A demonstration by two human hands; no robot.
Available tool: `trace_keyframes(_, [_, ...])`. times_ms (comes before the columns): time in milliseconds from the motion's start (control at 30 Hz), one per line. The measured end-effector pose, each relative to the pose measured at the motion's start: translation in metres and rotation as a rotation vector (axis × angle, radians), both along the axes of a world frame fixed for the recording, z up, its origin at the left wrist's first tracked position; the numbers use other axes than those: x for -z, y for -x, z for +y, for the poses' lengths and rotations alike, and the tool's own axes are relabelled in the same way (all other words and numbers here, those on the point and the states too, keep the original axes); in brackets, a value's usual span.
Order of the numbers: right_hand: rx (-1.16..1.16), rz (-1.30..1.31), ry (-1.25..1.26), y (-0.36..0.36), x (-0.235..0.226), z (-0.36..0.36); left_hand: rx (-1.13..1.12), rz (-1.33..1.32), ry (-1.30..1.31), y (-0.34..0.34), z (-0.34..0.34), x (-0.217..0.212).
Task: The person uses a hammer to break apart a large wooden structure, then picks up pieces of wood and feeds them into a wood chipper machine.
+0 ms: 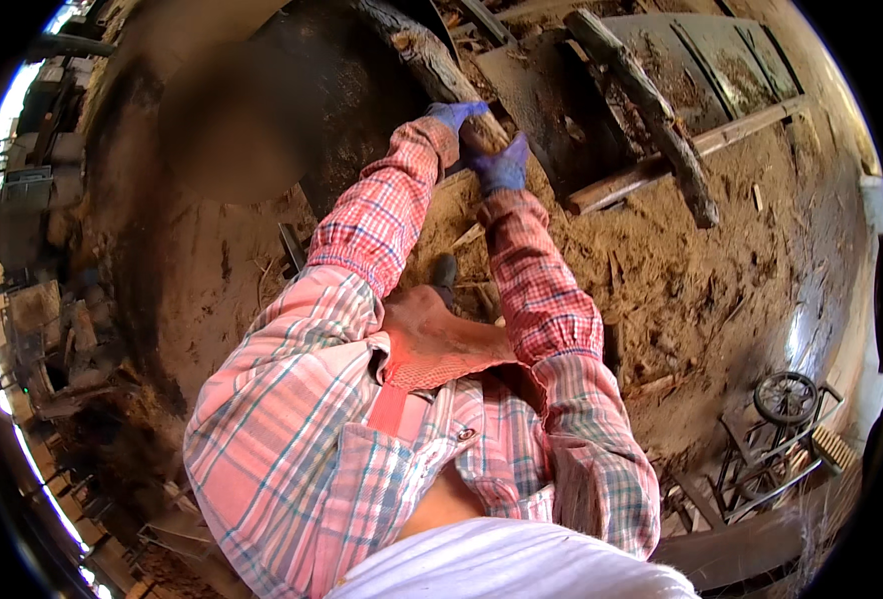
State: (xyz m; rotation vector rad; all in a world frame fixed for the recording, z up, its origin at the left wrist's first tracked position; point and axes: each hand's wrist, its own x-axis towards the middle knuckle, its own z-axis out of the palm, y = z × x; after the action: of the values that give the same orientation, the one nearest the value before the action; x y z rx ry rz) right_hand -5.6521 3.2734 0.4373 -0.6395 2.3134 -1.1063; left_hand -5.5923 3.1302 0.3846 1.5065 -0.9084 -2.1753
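A rough-barked log runs away from me toward the top of the head view, and both my gloved hands grip its near end. My left hand, in a blue-purple glove, is closed over the log's left side and top. On the right side of the same end, my right hand is wrapped round it, thumb up. Red checked sleeve covers reach over both forearms. The log's far end passes out of the frame at the top, so what it rests on there is hidden.
A second log lies at the right across a wooden beam and a metal sheet. Bark scraps litter the dirt floor. A wheeled cart stands at the lower right. Stacked wood pieces line the left.
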Motion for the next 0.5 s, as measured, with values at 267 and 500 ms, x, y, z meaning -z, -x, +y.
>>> trace_keyframes(267, [-0.143, -0.679, -0.011, -0.034, -0.032, 0.069, 0.034, -0.319, 0.27, -0.066, 0.052, -0.027])
trace_keyframes(500, [0.003, -1.751, 0.498, -0.045, 0.009, 0.135, 0.209, -0.211, 0.008, -0.059, 0.135, -0.069])
